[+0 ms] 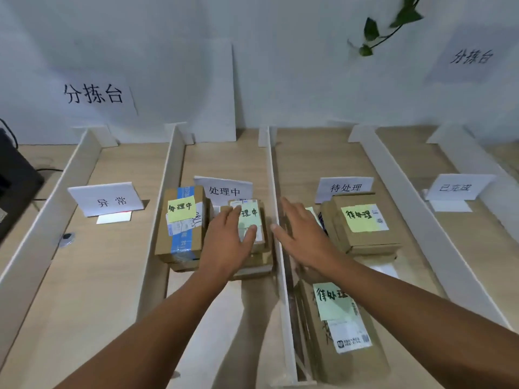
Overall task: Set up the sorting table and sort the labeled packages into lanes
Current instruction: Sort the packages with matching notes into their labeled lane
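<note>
Head view: the wall sheet [94, 94] reads 分拣台, and so does the blurrier sheet [471, 56] at right. Across the tabletop [92, 276], left to right, stand the 异常 card [108, 200], 处理中 card [224, 189], 待处理 card [345, 188] and a blurred last card [455, 188], seemingly 已完成.

My left hand [227, 237] lies flat, fingers straight, on the small box [259, 234] in the 处理中 lane, mid-tabletop. It covers the note's first character, leaving 理中.

Beside it, the taped box [181, 220] carries a yellow 处理中 note; its blue tape print is unreadable.

My right hand [303, 234] is spread open just past the divider [271, 169]; I can't tell whether it touches anything.

Beyond the divider, the far box [362, 226] and near box [337, 318] both say 待处理.
</note>
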`<action>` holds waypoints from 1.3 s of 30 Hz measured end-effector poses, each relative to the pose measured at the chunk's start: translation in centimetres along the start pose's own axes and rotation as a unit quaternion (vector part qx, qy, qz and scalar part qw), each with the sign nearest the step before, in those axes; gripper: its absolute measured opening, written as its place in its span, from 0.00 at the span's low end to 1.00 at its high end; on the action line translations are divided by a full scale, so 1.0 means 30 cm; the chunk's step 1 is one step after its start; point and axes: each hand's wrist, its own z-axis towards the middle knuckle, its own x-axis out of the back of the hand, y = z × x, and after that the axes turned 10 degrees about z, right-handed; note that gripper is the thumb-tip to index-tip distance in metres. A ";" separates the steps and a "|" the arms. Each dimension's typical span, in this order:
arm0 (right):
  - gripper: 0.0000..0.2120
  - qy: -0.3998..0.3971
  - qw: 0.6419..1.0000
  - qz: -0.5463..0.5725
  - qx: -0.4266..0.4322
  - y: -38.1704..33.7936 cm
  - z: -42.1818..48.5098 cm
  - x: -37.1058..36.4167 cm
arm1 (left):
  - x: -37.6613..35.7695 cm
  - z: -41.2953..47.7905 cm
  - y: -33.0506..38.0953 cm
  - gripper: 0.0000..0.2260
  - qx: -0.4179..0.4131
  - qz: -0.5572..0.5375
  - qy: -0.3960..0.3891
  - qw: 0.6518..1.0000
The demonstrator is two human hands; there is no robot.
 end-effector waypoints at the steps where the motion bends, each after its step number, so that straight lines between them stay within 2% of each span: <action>1: 0.34 0.014 1.000 -0.025 0.006 -0.015 -0.057 0.058 | 0.042 -0.020 0.040 0.28 -0.033 0.011 -0.004 0.999; 4: 0.33 0.059 0.992 -0.108 0.017 -0.041 -0.266 0.229 | 0.131 -0.099 0.187 0.29 -0.139 0.065 -0.009 0.988; 7: 0.33 0.107 0.978 -0.181 0.015 -0.030 -0.517 0.384 | 0.163 -0.205 0.367 0.34 -0.201 0.092 -0.028 0.975; 10: 0.34 0.148 0.967 -0.206 -0.033 0.010 -0.797 0.503 | 0.149 -0.324 0.564 0.39 -0.259 0.096 -0.039 0.960; 15: 0.34 0.201 0.938 -0.248 -0.135 0.139 -1.221 0.684 | 0.072 -0.551 0.922 0.37 -0.342 0.081 -0.055 0.935; 21: 0.35 0.277 0.908 -0.239 -0.205 0.319 -1.599 0.866 | -0.062 -0.751 1.283 0.41 -0.404 0.089 -0.078 0.907; 27: 0.36 0.326 0.879 -0.221 -0.270 0.607 -1.994 1.124 | -0.300 -0.965 1.782 0.38 -0.451 0.082 -0.085 0.885; 34: 0.37 0.352 0.858 -0.213 -0.306 0.926 -2.416 1.493 | -0.612 -1.238 2.332 0.37 -0.502 0.108 -0.073 0.855; 39: 0.35 0.339 0.859 -0.220 -0.314 1.144 -2.565 1.686 | -0.783 -1.284 2.619 0.37 -0.491 0.116 -0.091 0.859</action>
